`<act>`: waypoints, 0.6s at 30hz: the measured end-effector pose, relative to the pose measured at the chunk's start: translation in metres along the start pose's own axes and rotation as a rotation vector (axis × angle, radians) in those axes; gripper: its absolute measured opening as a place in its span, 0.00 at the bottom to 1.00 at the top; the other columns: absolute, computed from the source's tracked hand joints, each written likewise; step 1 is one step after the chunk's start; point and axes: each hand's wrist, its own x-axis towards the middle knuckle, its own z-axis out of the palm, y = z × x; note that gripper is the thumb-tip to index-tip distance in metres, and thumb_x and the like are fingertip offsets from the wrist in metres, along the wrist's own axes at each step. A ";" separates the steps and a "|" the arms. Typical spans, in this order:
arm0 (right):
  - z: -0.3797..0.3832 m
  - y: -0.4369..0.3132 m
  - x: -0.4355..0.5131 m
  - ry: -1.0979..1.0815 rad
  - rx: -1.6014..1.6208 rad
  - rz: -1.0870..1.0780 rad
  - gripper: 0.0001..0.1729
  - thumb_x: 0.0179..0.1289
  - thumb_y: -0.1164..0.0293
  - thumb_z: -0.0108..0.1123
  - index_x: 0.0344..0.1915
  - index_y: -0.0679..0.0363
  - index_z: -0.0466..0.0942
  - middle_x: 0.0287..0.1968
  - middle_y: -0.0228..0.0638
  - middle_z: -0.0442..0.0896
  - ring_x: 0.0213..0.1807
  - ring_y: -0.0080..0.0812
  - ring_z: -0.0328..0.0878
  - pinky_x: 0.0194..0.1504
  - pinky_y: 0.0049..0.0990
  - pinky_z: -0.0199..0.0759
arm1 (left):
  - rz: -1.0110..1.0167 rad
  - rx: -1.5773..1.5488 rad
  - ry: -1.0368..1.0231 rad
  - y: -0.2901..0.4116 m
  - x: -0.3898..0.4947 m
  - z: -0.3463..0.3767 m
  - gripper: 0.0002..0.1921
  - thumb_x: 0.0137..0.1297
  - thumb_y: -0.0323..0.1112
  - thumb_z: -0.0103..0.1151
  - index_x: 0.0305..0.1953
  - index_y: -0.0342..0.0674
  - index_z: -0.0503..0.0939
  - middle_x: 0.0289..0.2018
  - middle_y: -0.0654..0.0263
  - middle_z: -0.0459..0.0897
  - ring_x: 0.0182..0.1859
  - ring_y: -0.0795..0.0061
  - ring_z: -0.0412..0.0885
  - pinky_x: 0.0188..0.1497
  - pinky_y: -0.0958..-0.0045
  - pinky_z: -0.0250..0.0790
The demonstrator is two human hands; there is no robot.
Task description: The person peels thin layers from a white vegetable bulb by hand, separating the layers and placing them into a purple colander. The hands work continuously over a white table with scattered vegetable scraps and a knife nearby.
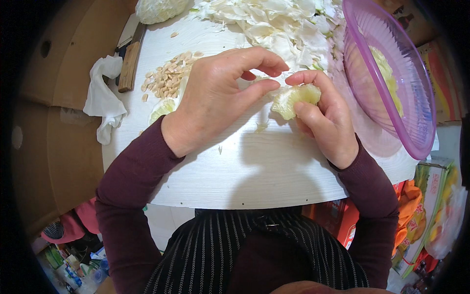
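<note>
Between thumb and fingers, my right hand (pixel 328 114) holds a piece of pale yellow-green pomelo flesh (pixel 284 103) above the white tabletop (pixel 213 176). Just left of it is my left hand (pixel 213 88), thumb and fingertips apart, with nothing plainly held between them. Beside the left wrist lies another pomelo piece (pixel 165 107), partly hidden by that hand. Beyond it spreads a pile of pale seeds (pixel 167 81), also partly covered by the hand. A heap of peeled white membranes (pixel 279 25) lies past both hands.
A purple translucent plastic basin (pixel 394 126) stands at right with pomelo flesh (pixel 387 79) inside. A peeled pomelo (pixel 159 9) sits far left. Along the left edge are a wooden handle (pixel 129 68), crumpled white tissue (pixel 106 95) and a cardboard box (pixel 73 77).
</note>
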 end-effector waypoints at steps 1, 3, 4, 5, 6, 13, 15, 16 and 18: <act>0.000 0.000 0.000 0.010 -0.025 -0.014 0.16 0.62 0.77 0.50 0.51 0.62 0.70 0.32 0.26 0.74 0.26 0.13 0.67 0.29 0.15 0.62 | -0.014 0.001 -0.006 0.001 0.001 0.000 0.08 0.59 0.27 0.65 0.42 0.39 0.84 0.34 0.63 0.87 0.34 0.73 0.85 0.36 0.74 0.77; 0.000 0.002 0.001 0.025 -0.074 -0.048 0.17 0.61 0.77 0.50 0.51 0.63 0.70 0.32 0.27 0.75 0.26 0.14 0.67 0.29 0.16 0.63 | 0.023 0.030 -0.006 0.002 0.002 -0.002 0.07 0.59 0.28 0.66 0.40 0.39 0.84 0.32 0.63 0.86 0.32 0.72 0.85 0.34 0.73 0.77; 0.000 0.002 0.002 0.032 -0.097 -0.068 0.17 0.61 0.77 0.50 0.51 0.63 0.70 0.32 0.28 0.75 0.26 0.15 0.67 0.30 0.17 0.64 | 0.043 0.043 -0.008 0.002 0.003 -0.002 0.06 0.59 0.28 0.66 0.39 0.39 0.84 0.31 0.63 0.85 0.32 0.72 0.84 0.34 0.73 0.76; 0.000 0.003 0.002 0.037 -0.106 -0.083 0.17 0.60 0.77 0.51 0.50 0.63 0.71 0.31 0.28 0.75 0.26 0.15 0.68 0.30 0.18 0.64 | 0.085 0.073 -0.061 0.002 0.003 -0.004 0.07 0.58 0.28 0.66 0.38 0.40 0.84 0.30 0.63 0.84 0.31 0.71 0.84 0.33 0.73 0.76; -0.001 0.004 0.003 0.037 -0.126 -0.095 0.17 0.60 0.77 0.51 0.50 0.63 0.71 0.31 0.28 0.75 0.26 0.15 0.68 0.30 0.18 0.64 | 0.129 0.103 -0.113 0.002 0.004 -0.006 0.07 0.57 0.28 0.66 0.38 0.40 0.84 0.29 0.63 0.84 0.30 0.70 0.84 0.32 0.73 0.76; -0.006 0.007 0.003 -0.011 -0.080 -0.066 0.15 0.61 0.74 0.49 0.49 0.63 0.71 0.29 0.30 0.76 0.28 0.17 0.69 0.31 0.19 0.65 | 0.379 0.255 -0.207 0.004 0.002 -0.010 0.07 0.52 0.29 0.69 0.34 0.41 0.83 0.25 0.66 0.83 0.27 0.67 0.83 0.27 0.73 0.74; -0.005 0.009 0.003 -0.021 -0.021 -0.061 0.15 0.62 0.74 0.48 0.49 0.61 0.70 0.29 0.27 0.74 0.27 0.15 0.67 0.29 0.17 0.61 | 0.397 0.242 -0.196 0.004 0.002 -0.007 0.07 0.52 0.28 0.69 0.34 0.41 0.82 0.24 0.65 0.83 0.26 0.68 0.83 0.27 0.72 0.74; -0.004 0.010 0.003 -0.024 -0.005 -0.070 0.14 0.63 0.74 0.48 0.49 0.60 0.70 0.28 0.24 0.72 0.25 0.13 0.63 0.27 0.15 0.57 | 0.405 0.238 -0.193 0.004 0.002 -0.006 0.07 0.52 0.28 0.69 0.33 0.40 0.82 0.24 0.65 0.82 0.26 0.68 0.83 0.26 0.72 0.74; -0.003 0.010 0.004 -0.027 0.010 -0.088 0.13 0.64 0.74 0.47 0.50 0.58 0.70 0.28 0.21 0.70 0.24 0.11 0.60 0.26 0.14 0.53 | 0.423 0.267 -0.191 0.005 0.002 -0.005 0.07 0.51 0.28 0.69 0.33 0.40 0.82 0.24 0.65 0.82 0.26 0.68 0.83 0.26 0.72 0.74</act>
